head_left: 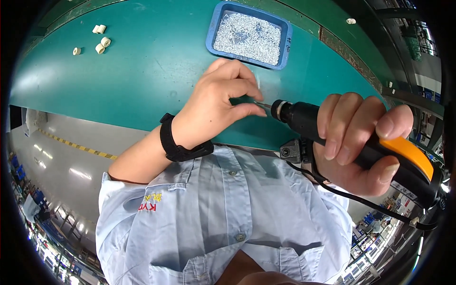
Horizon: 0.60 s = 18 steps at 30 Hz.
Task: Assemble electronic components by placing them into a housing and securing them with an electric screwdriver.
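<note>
My right hand (354, 130) is wrapped round a black and orange electric screwdriver (304, 118), held at a slant with its thin bit pointing left. At the bit's tip, my left hand (216, 97) has thumb and forefinger curled into a pinch. Something small and metallic shows between those fingertips, but I cannot make out whether it is a separate piece or the bit's end. Beyond my left hand, a blue tray (212, 37) holds a heap of small silver screw-like pieces (249, 39).
Several cream-coloured short cylinders (100, 48) lie at the far left of the green table (142, 61). A black cord (361, 204) runs along my right forearm. A raised green edge (304, 21) borders the table's far side. Yellow-black tape (78, 145) marks the floor at left.
</note>
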Each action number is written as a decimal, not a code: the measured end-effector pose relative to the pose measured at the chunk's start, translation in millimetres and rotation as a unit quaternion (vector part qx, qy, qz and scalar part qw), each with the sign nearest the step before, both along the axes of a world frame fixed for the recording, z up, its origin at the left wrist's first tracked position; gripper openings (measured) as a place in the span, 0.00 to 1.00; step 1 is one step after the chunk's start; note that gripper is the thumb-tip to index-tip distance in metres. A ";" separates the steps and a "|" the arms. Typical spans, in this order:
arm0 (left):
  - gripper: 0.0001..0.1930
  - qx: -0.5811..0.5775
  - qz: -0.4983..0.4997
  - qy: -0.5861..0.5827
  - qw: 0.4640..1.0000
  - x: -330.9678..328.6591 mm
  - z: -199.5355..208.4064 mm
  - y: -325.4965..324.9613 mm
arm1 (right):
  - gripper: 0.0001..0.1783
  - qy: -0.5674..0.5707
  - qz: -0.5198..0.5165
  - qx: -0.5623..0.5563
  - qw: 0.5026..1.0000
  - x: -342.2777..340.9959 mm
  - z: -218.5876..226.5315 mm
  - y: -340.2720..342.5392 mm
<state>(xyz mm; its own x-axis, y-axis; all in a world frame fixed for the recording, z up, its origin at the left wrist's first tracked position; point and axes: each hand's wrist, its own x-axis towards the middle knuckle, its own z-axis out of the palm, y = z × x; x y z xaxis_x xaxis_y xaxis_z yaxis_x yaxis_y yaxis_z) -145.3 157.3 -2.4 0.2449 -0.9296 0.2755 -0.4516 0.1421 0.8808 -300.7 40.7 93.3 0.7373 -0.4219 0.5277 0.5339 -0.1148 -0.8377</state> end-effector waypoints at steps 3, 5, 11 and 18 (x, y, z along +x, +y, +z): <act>0.12 -0.025 0.086 -0.038 0.995 -5.6 -6.5 -12.9 | 0.19 -0.013 -0.030 -0.006 0.999 6.9 -7.6 0.3; 0.12 0.006 0.057 -0.034 0.998 0.0 -21.8 -12.4 | 0.19 0.036 -0.089 0.016 0.995 11.5 -10.2 5.1; 0.11 0.072 0.012 0.027 0.997 0.0 -33.6 -13.6 | 0.18 0.088 -0.154 0.008 0.984 25.6 -20.9 10.5; 0.11 0.078 0.013 0.019 0.997 0.2 -36.1 -14.4 | 0.18 0.121 -0.168 -0.022 0.978 34.3 -33.3 10.6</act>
<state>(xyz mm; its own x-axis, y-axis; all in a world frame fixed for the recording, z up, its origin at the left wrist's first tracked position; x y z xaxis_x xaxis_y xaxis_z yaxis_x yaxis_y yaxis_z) -145.1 142.9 -38.5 0.2766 -0.9537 0.1177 -0.4191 -0.0095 0.9079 -266.4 51.3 60.0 0.6663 -0.6429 0.3777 0.2470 -0.2876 -0.9253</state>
